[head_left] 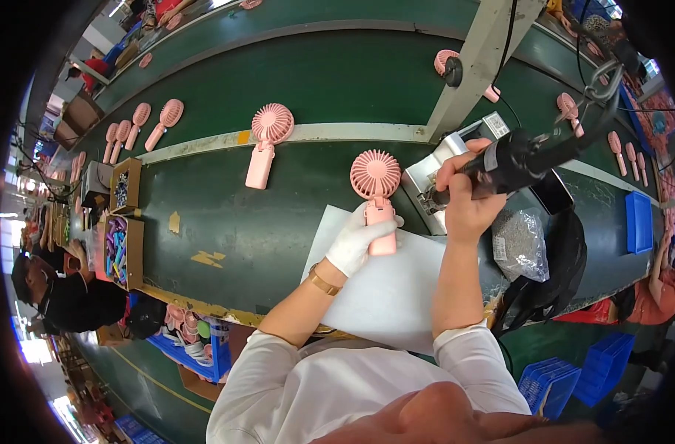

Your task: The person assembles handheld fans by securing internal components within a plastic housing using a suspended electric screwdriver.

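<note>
Bench: dark green worktop [226, 222], scuffed, edge worn yellowish; a white sheet [374, 296] lies on it before the seated worker.
Held fan: pink handheld fan [379, 209], round grille uppermost, handle over the white sheet's upper part.
Left hand: white-gloved left hand [354, 238], closed around the fan's handle; gold-coloured band [324, 281] at the wrist.
Right hand: bare right hand [470, 203], gripping a black power screwdriver [511, 159] hung from above.
Second fan: another pink fan [260, 164], head over the pale rail, handle on the bench.
Beyond the rail: green conveyor belt [337, 81], with more pink fans towards both ends.
Bench right: clear bag of small grey parts [520, 244]; shallow blue tray [639, 222].
Bench left: cardboard box [134, 251] of purple and teal pieces.
Room: co-worker in black [78, 296] at left; blue crates [548, 385] on the floor at right.
Partly hidden: a fan [447, 61] behind the metal post [474, 74]; a pale metal device [445, 152] behind the right hand.
Hard to make out: whether the screwdriver's tip touches that device, I cannot tell; the far stations blur at the rim.
</note>
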`<move>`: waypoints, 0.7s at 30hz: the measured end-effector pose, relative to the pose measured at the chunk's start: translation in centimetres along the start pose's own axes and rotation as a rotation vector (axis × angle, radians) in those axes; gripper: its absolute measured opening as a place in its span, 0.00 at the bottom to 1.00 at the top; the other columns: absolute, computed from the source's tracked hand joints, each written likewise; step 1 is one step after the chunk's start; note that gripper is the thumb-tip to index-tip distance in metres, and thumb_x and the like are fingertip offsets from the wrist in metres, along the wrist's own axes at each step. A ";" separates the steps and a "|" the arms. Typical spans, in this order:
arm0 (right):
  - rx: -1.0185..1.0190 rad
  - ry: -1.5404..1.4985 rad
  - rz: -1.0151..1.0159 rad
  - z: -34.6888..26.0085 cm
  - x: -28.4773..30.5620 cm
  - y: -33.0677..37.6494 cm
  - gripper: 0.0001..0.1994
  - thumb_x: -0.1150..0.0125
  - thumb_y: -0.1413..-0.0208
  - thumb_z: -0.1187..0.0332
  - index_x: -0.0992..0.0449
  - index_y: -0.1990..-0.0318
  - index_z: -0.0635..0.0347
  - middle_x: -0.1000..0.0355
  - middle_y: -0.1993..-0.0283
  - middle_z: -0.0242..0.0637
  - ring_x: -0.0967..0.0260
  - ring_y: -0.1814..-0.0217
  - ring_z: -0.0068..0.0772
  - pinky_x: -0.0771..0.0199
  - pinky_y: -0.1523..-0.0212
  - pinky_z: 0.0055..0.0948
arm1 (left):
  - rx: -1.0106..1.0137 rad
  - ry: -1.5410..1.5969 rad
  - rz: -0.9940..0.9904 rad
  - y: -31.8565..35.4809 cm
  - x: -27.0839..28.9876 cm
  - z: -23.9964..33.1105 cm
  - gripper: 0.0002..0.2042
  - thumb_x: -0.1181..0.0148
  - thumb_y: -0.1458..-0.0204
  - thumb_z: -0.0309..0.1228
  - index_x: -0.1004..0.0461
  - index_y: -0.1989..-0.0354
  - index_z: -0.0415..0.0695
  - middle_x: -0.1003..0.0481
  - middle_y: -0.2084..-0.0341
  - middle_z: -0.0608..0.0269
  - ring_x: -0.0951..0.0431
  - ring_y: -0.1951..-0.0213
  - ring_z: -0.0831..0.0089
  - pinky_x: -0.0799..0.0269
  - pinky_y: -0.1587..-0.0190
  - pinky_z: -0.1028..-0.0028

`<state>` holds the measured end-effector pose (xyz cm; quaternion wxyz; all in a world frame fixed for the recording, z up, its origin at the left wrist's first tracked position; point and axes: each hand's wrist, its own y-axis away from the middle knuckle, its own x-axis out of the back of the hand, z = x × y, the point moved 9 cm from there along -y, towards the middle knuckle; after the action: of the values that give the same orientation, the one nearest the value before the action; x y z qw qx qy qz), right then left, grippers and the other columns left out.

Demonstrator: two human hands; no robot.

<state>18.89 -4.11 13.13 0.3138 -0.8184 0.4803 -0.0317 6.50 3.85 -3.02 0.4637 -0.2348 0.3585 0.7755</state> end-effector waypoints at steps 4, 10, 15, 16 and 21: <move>-0.048 0.103 -0.014 1.7 -0.8 -0.1 0.16 0.47 0.50 0.77 0.39 0.54 0.69 0.34 0.78 0.36 0.39 0.79 0.21 0.39 0.76 0.18 | 0.003 -0.099 -0.043 0.0 -0.6 0.3 0.22 0.43 0.55 0.20 0.43 0.51 0.42 0.30 0.65 0.57 0.25 0.66 0.70 0.25 0.64 0.69; -0.035 0.051 -0.085 1.6 -1.6 0.4 0.20 0.41 0.49 0.67 0.39 0.53 0.68 0.35 0.79 0.35 0.39 0.79 0.21 0.39 0.77 0.19 | -0.087 -0.340 0.076 -0.3 0.6 -0.6 0.19 0.39 0.57 0.28 0.37 0.57 0.40 0.30 0.68 0.62 0.27 0.68 0.75 0.29 0.64 0.74; -0.188 -0.285 -0.124 3.4 -3.8 1.3 0.30 0.40 0.51 0.50 0.42 0.52 0.67 0.38 0.81 0.34 0.41 0.81 0.23 0.39 0.78 0.23 | -0.126 -0.643 0.164 -0.2 1.2 -0.4 0.17 0.38 0.59 0.36 0.33 0.65 0.39 0.28 0.73 0.64 0.29 0.70 0.77 0.33 0.65 0.77; -0.187 -0.317 -0.132 3.6 -4.1 1.4 0.32 0.39 0.52 0.48 0.42 0.52 0.65 0.38 0.81 0.34 0.41 0.82 0.23 0.39 0.78 0.24 | -0.122 -0.656 0.163 -0.1 0.9 -0.2 0.17 0.38 0.59 0.36 0.33 0.66 0.39 0.28 0.73 0.64 0.29 0.70 0.77 0.33 0.65 0.76; -0.184 -0.411 -0.125 4.1 -4.4 1.8 0.35 0.36 0.57 0.43 0.43 0.53 0.61 0.40 0.81 0.33 0.42 0.82 0.23 0.40 0.79 0.24 | -0.161 -0.680 0.189 -0.1 1.1 0.0 0.16 0.40 0.59 0.36 0.33 0.66 0.39 0.27 0.74 0.63 0.28 0.71 0.76 0.32 0.65 0.75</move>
<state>16.57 0.85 9.92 0.3265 -0.8609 0.3557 0.1604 6.07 4.53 -3.83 0.4627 0.0351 0.1417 0.8744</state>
